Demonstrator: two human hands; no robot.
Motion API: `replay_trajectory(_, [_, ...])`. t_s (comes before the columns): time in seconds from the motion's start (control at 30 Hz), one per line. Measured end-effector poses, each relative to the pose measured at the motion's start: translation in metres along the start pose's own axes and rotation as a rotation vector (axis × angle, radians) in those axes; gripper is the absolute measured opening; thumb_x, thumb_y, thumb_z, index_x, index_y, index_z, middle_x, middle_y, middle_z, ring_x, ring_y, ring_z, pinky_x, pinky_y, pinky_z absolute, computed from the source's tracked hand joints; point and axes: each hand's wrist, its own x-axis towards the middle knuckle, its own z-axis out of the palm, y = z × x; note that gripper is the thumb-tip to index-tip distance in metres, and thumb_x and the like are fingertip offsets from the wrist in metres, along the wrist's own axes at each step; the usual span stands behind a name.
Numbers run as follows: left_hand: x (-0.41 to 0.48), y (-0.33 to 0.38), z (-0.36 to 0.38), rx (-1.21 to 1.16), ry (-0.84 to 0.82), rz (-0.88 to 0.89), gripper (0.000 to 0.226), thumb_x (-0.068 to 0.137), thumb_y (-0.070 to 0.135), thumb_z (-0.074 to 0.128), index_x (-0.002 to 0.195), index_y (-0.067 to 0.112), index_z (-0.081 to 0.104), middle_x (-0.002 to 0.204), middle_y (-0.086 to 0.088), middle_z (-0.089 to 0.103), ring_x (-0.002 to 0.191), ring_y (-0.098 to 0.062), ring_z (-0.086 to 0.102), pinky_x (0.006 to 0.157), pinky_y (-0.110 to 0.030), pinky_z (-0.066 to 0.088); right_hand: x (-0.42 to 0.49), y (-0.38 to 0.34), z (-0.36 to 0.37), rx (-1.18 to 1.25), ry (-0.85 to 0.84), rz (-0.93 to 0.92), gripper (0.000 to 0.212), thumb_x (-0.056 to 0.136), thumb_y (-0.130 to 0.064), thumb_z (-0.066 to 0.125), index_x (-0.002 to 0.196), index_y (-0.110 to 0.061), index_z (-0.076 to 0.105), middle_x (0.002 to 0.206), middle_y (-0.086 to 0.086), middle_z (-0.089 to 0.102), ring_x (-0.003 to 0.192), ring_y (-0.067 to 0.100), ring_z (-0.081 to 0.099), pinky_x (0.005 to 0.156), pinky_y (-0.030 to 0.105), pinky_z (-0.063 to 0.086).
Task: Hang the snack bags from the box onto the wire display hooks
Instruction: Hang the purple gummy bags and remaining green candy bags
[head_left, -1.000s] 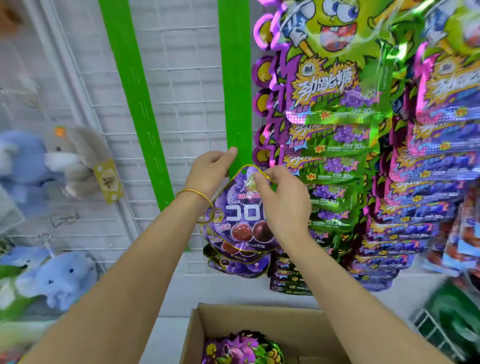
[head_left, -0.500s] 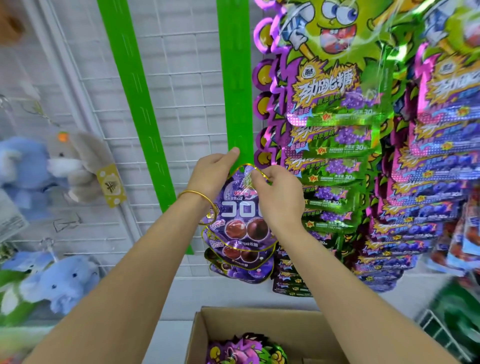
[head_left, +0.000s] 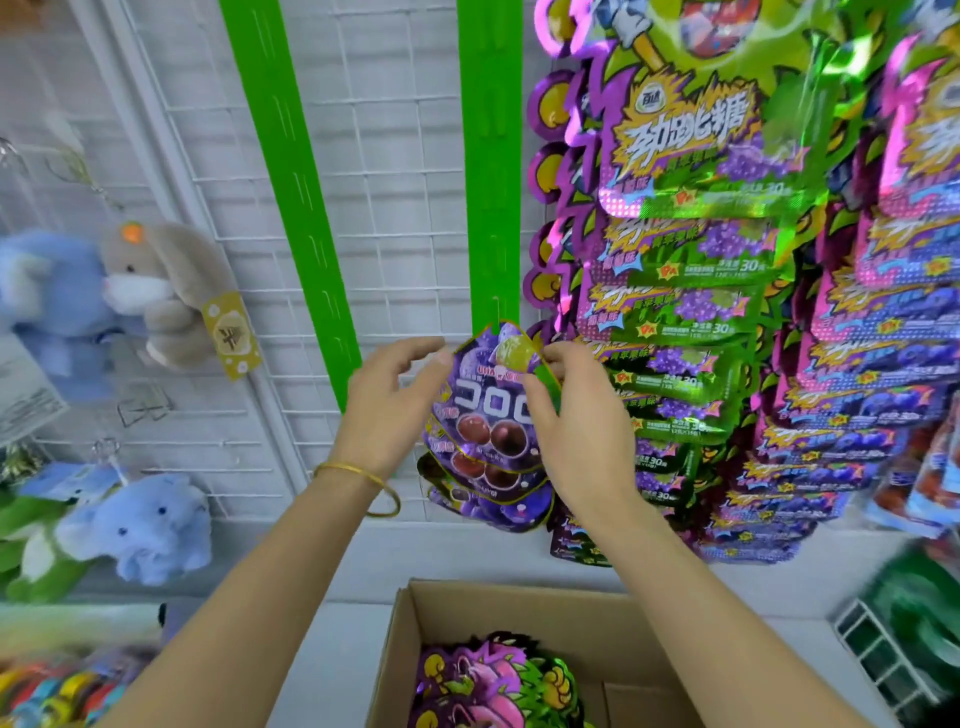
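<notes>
Moved: left hand (head_left: 387, 410) has slipped off the top of the bag (head_left: 491, 405) since half a sec ago. Its fingers are now out to the side instead of up by the strip (head_left: 488, 182). The right hand (head_left: 576, 426) hasn't let go.
Right hand: thumb and forefinger pinch the bag's top right edge, with the other fingers curled behind.
Left hand: loose and spread, holding nothing. The thumb tip looks like it just touches the bag's left edge, straight across from the pinch. There's a gold bangle (head_left: 358, 483) on the wrist.
Bag: purple with a grape picture, hanging down from the pinch, its top right at the strip's bottom end. Can't tell if it's actually hooked on.
Stack (head_left: 488, 483): more of the same bags fanned out right under the pinched one, overlapping it.
Grid (head_left: 395, 156): white wire, behind everything, up and left of the pinch.
Candy column (head_left: 685, 260): shiny green-purple packs just right of the grip.
Box (head_left: 519, 613): open cardboard, well below the grip, with foil packs (head_left: 493, 680) inside.
Plushies: grey bunny (head_left: 161, 291) and blue elephant (head_left: 140, 525), way off to the left of the grip, up against the grid.
</notes>
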Motion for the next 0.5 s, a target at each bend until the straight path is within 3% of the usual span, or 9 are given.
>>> replay_trajectory(0.07, [-0.021,-0.017,-0.01,0.076,0.027,0.027,0.029,0.075,0.046,0.057,0.098,0.029,0.064,0.099,0.005,0.061,0.095,-0.008,0.054,0.082,-0.011,0.039,-0.024,0.012,-0.005,-0.029,0.081,-0.071,0.033,0.092,-0.023,0.052,0.123,-0.015,0.048,0.115,0.003,0.056,0.105,0.023,0.054,0.081,0.038,0.048])
replay_trajectory(0.13, [-0.05,-0.036,-0.016,0.111,-0.051,-0.032,0.026,0.078,0.044,0.055,0.097,0.029,0.064,0.102,0.003,0.061,0.092,-0.002,0.053,0.08,-0.009,0.038,-0.057,0.034,0.004,-0.06,0.033,-0.083,0.03,0.089,-0.019,0.055,0.119,-0.014,0.051,0.112,0.004,0.055,0.104,0.023,0.053,0.082,0.038,0.047])
replay_trajectory(0.2, [-0.077,-0.057,-0.017,0.114,-0.146,-0.139,0.014,0.088,0.031,0.056,0.097,0.024,0.064,0.104,0.002,0.061,0.089,0.005,0.052,0.086,-0.01,0.041,-0.098,0.064,0.028,-0.031,-0.214,0.032,0.027,0.089,-0.018,0.055,0.116,-0.014,0.052,0.111,0.003,0.054,0.098,0.021,0.057,0.082,0.039,0.049])
replay_trajectory(0.27, [-0.091,-0.069,-0.014,0.106,-0.215,-0.265,0.015,0.092,0.024,0.05,0.097,0.018,0.063,0.105,-0.001,0.061,0.089,-0.001,0.053,0.094,-0.033,0.047,-0.141,0.093,0.059,-0.028,-0.553,0.256,0.026,0.09,-0.021,0.055,0.116,-0.015,0.053,0.112,0.004,0.057,0.096,0.02,0.059,0.085,0.037,0.048])
replay_trajectory(0.33, [-0.094,-0.072,-0.011,0.086,-0.257,-0.358,0.016,0.093,0.021,0.049,0.096,0.014,0.062,0.101,-0.002,0.058,0.08,-0.002,0.052,0.092,-0.042,0.047,-0.177,0.121,0.089,-0.08,-0.801,0.402,0.022,0.091,-0.024,0.055,0.109,-0.012,0.057,0.112,0.01,0.062,0.101,0.025,0.059,0.083,0.033,0.046])
replay_trajectory(0.4, [-0.09,-0.074,-0.01,0.091,-0.249,-0.374,0.017,0.092,0.021,0.05,0.097,0.011,0.063,0.099,-0.001,0.058,0.079,-0.001,0.051,0.093,-0.042,0.048,-0.206,0.136,0.111,-0.148,-0.94,0.479,0.022,0.092,-0.028,0.053,0.102,-0.009,0.057,0.11,0.014,0.063,0.104,0.029,0.059,0.078,0.031,0.042])
replay_trajectory(0.5, [-0.086,-0.081,-0.009,0.101,-0.254,-0.416,0.021,0.091,0.024,0.052,0.099,0.01,0.065,0.097,0.001,0.057,0.087,-0.01,0.054,0.094,-0.041,0.048,-0.235,0.143,0.129,-0.251,-1.003,0.583,0.034,0.094,-0.034,0.049,0.111,-0.005,0.054,0.11,0.013,0.063,0.103,0.029,0.06,0.076,0.031,0.044])
